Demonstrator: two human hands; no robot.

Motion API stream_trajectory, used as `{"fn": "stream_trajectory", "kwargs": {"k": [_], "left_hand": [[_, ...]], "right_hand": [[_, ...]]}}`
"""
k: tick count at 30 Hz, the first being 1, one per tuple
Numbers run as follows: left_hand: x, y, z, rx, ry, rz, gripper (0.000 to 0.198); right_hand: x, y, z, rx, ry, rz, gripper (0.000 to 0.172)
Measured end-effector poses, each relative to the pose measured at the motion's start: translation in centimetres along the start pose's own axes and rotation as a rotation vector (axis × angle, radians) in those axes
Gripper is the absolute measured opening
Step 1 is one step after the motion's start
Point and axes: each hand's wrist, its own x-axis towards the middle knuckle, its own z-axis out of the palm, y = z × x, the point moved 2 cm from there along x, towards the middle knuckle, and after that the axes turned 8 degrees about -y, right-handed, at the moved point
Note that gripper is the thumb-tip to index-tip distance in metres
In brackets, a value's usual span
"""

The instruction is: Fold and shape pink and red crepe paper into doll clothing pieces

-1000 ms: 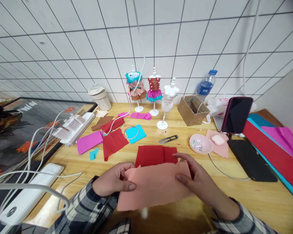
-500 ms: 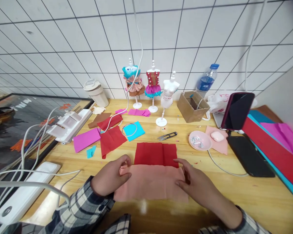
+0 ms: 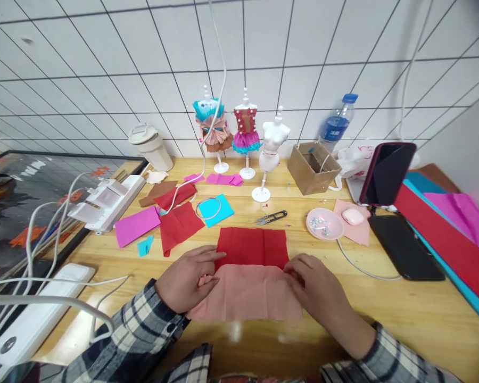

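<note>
A pink piece of cloth (image 3: 251, 295) lies in front of me, its far edge overlapping the near edge of a red piece of cloth (image 3: 252, 246). My left hand (image 3: 187, 276) rests at the pink cloth's upper left corner; its fingers reach onto the red cloth's left edge, with the thumb apart on the pink. At the upper right corner, my right hand (image 3: 315, 284) pinches the pink cloth between thumb and fingers, close to the red cloth's corner. Beyond the red cloth are black thread snips (image 3: 272, 217).
Behind stand two dressed mini mannequins (image 3: 213, 125) (image 3: 246, 125) and a bare white mannequin (image 3: 272, 151). Cloth scraps (image 3: 181, 226) lie left, near a white power strip (image 3: 40, 314) and cables. Rightward are a pink bead dish (image 3: 325, 224), a cardboard box (image 3: 313, 170) and a phone (image 3: 387, 175).
My right hand has closed on the pink cloth's upper right corner. My left fingers have stretched forward onto the red cloth's edge. The view has shifted slightly.
</note>
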Motion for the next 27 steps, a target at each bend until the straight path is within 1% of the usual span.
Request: {"fn": "stream_trajectory", "kwargs": {"k": [2, 4, 8, 12, 14, 19, 21, 24, 27], "left_hand": [[0.0, -0.3, 0.3, 0.011, -0.057, 0.011, 0.023], [-0.2, -0.6, 0.3, 0.032, -0.074, -0.032, 0.02], [-0.7, -0.9, 0.2, 0.033, -0.051, -0.061, 0.013], [-1.3, -0.9, 0.4, 0.004, 0.0, -0.059, 0.011], [-1.5, -0.9, 0.5, -0.002, 0.008, -0.073, 0.011], [-1.3, -0.9, 0.6, 0.011, 0.003, -0.079, 0.011], [-1.2, -0.9, 0.6, 0.009, 0.016, -0.053, 0.011], [-1.0, -0.9, 0.6, -0.003, 0.057, -0.015, 0.01], [-1.1, -1.0, 0.6, 0.028, 0.098, -0.068, 0.013]], "right_hand": [[-0.1, -0.4, 0.0, -0.075, 0.061, -0.135, 0.014], [-0.2, -0.5, 0.1, -0.107, 0.068, -0.184, 0.014], [-0.3, 0.1, 0.1, -0.116, 0.05, -0.122, 0.009], [-0.2, 0.7, 0.2, -0.062, 0.052, -0.13, 0.01], [-0.2, 0.8, 0.3, -0.039, 0.055, -0.143, 0.013], [0.0, 0.7, 0.6, -0.024, 0.071, -0.118, 0.01], [0.1, 0.6, 0.7, -0.02, 0.074, -0.108, 0.007], [0.2, 0.6, 0.7, -0.026, 0.068, -0.12, 0.009], [0.4, 0.7, 0.4, -0.025, 0.054, -0.136, 0.008]]}}
